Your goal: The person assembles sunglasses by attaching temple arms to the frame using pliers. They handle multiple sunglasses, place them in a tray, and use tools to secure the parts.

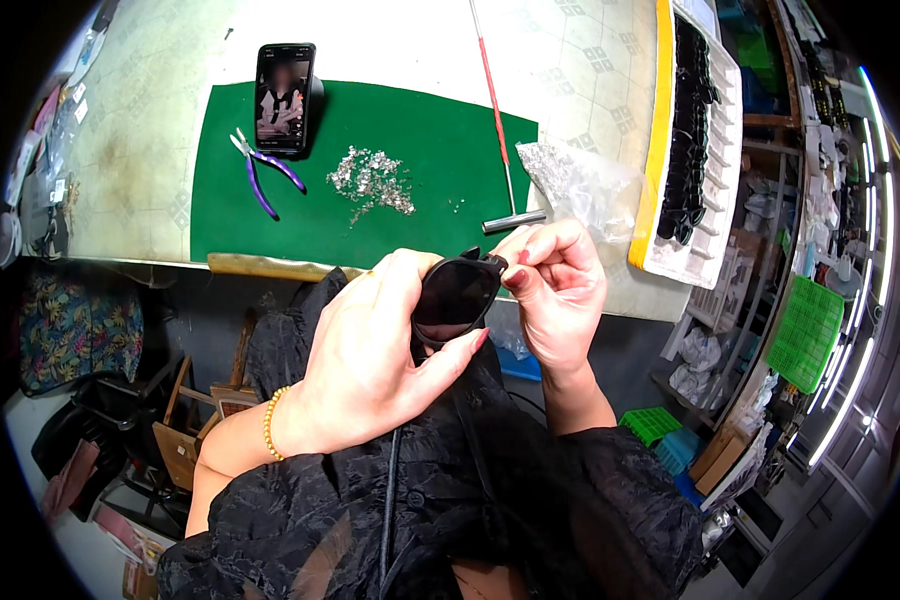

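Note:
Over the table's front edge, my left hand (pixel 375 345) is closed around a pair of black sunglasses (pixel 457 298), thumb below the dark lens and fingers behind the frame. At the upper right corner of that frame, my right hand (pixel 560 285) pinches thumb and forefinger together. Whatever lies between those fingertips is hidden or too small to make out. Beyond the hands, a heap of tiny silvery pieces (pixel 372 182) is spread on a green mat (pixel 270 225). Purple-handled pliers (pixel 260 170) lie to its left, jaws apart.
A phone (pixel 284 100) stands propped at the mat's back. To the right are a T-handled rod with a red shaft (pixel 495 100), a clear plastic bag (pixel 590 190) of small bits, and a white tray (pixel 720 150) holding a row of black glasses. The table edge (pixel 280 267) runs just beyond my hands.

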`<state>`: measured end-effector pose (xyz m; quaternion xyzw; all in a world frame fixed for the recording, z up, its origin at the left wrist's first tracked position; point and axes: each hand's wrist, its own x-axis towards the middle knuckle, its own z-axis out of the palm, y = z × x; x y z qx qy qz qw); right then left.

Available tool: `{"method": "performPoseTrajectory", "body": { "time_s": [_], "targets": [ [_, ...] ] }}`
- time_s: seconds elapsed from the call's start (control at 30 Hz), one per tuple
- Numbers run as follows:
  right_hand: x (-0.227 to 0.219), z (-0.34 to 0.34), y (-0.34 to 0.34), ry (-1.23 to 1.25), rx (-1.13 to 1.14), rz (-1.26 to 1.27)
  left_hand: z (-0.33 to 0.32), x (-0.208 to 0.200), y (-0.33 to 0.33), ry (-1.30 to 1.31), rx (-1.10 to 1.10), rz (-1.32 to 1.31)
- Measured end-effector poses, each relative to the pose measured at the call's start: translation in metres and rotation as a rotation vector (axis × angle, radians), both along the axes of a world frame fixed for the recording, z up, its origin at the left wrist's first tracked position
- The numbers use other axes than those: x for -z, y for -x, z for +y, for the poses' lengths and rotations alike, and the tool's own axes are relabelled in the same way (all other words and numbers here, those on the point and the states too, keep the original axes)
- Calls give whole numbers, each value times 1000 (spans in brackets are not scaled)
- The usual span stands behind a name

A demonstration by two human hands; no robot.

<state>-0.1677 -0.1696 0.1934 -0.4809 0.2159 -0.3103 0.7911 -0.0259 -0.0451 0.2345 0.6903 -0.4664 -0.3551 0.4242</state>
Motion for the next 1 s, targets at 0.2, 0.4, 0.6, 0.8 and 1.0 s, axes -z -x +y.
{"method": "performPoseTrajectory", "body": {
  "time_s": [0.2,0.4,0.6,0.8,1.0],
  "targets": [
    [-10,5,-2,-151,20,98,2,13,3,31,-58,289],
    [-21,13,-6,-103,7,229,1,5,-3,19,-1,-5],
    [-17,11,-12,-230,4,250,-3,20,-10,36,56,-84],
    [-24,19,-1,-193,60,186,-5,18,-13,118,164,-69],
    [-34,41,17,-151,142,217,-14,9,-12,36,240,-119]
  ]
}}
